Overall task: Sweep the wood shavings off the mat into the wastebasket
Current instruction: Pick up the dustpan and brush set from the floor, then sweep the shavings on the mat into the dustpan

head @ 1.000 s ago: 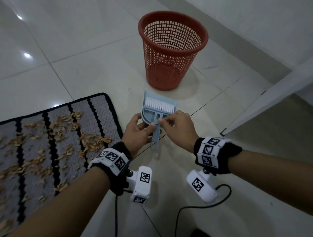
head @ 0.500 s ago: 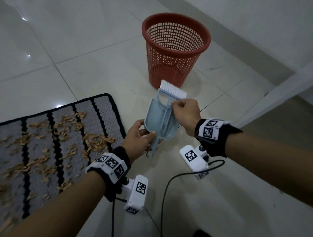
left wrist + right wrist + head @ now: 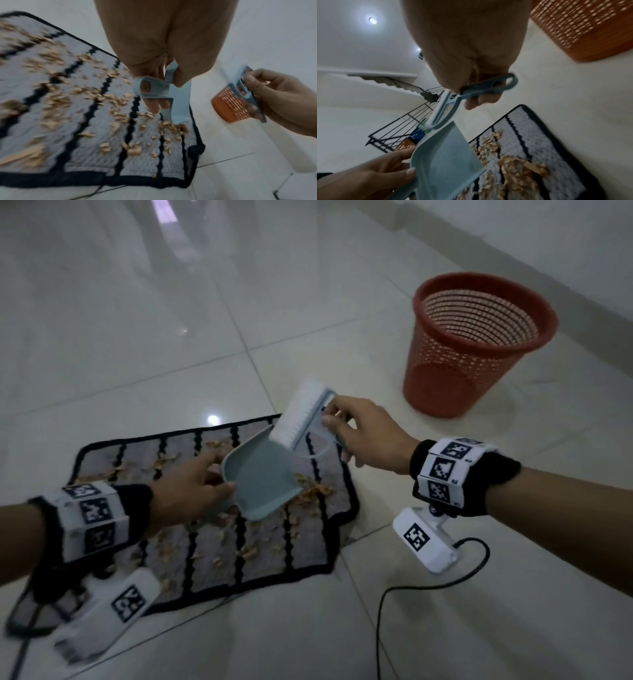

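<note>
Two hands over one striped mat (image 3: 219,546) strewn with wood shavings (image 3: 313,491): left hand (image 3: 191,491) grips one dustpan (image 3: 263,484), right hand (image 3: 370,436) one brush (image 3: 298,414); one red wastebasket (image 3: 479,344) nearby.

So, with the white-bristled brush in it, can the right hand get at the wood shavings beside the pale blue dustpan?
Probably yes. The right hand holds the white-bristled brush just above the striped mat, and the wood shavings by the pale blue dustpan lie uncovered, with nothing between them.
</note>
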`<control>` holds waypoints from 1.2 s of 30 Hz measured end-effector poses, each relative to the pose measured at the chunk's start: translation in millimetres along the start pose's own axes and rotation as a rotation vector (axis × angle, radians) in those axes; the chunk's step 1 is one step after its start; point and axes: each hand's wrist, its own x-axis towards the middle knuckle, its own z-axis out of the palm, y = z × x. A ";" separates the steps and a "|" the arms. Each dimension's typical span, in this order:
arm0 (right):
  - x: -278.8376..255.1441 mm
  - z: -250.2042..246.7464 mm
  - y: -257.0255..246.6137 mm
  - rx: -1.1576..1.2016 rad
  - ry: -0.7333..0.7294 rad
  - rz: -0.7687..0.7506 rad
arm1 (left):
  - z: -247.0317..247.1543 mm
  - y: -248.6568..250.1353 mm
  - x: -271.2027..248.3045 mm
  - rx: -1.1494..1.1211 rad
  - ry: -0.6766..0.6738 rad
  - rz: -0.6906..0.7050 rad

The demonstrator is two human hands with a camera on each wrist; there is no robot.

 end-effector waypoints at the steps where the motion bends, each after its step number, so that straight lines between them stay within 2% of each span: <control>1: 6.1 8.0 -12.0 -0.048 -0.030 -0.030 | -13.9 -9.7 -10.3 -0.004 0.014 -0.011; 5: 32.0 49.2 -58.6 -0.138 -0.189 -0.089 | -57.9 -56.2 -35.8 -0.064 0.102 -0.046; 12: 95.5 112.2 -133.8 -0.360 -0.501 -0.070 | -102.3 -123.5 -36.0 -0.282 0.301 -0.045; 17: 148.6 169.3 -192.9 -0.647 -0.475 -0.194 | -129.6 -155.5 -42.8 -0.421 0.360 -0.028; 20: 164.7 207.1 -226.1 -0.679 -0.451 -0.257 | -144.8 -170.3 -51.9 -0.414 0.382 0.024; 23: 168.9 238.2 -250.9 -0.620 -0.434 -0.327 | -152.5 -185.7 -55.6 -0.449 0.429 0.062; 26: 166.1 259.4 -261.6 -0.504 -0.342 -0.432 | -154.8 -197.9 -56.9 -0.522 0.485 0.069; 28: 161.3 271.3 -259.5 -0.370 -0.290 -0.446 | -155.9 -205.3 -59.0 -0.562 0.509 0.073; 31: 153.3 286.1 -246.5 -0.196 -0.307 -0.354 | -159.3 -213.5 -64.0 -0.601 0.554 0.065; 36: 144.2 303.5 -229.1 0.164 -0.522 -0.086 | -162.3 -224.5 -79.4 -0.618 0.606 -0.006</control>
